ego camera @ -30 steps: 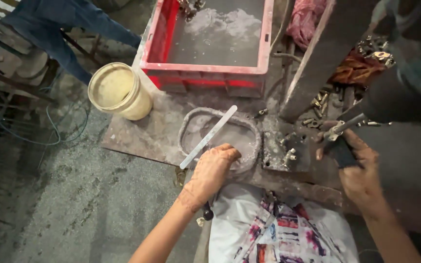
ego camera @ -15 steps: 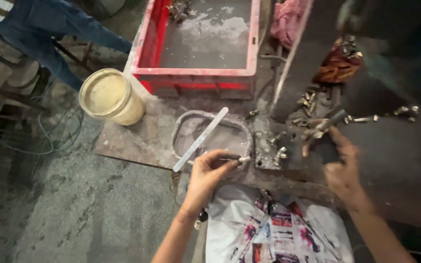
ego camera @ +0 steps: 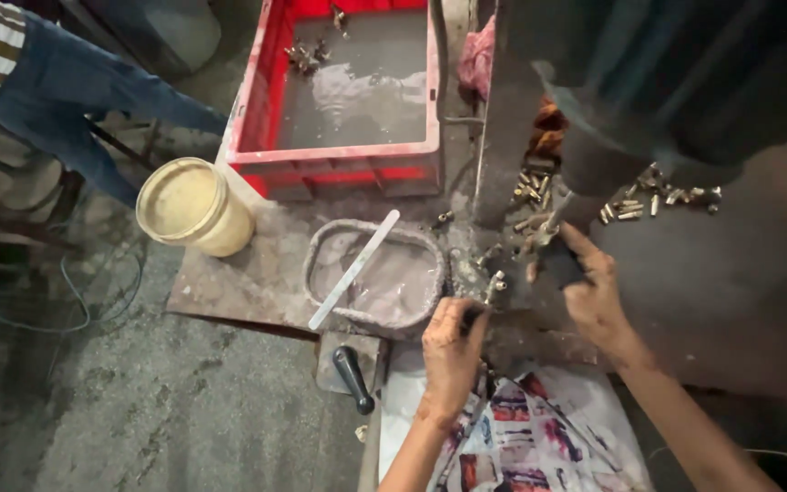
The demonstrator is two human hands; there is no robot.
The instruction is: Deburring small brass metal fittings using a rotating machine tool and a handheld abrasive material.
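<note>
Left hand fingers pinch a small metal part beside the grey tub of sludge holding a white stick

Metal wkshop, grimy bench, brass fittings, red crate

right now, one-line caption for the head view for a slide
Left hand and right hand work small metal parts beside a grey tray.

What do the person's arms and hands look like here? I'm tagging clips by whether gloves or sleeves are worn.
Both arms are bare to the bottom edge of the picture: no sleeves show. The left hand and right hand wear no gloves. No watch, ring or bracelet shows on either.
</note>
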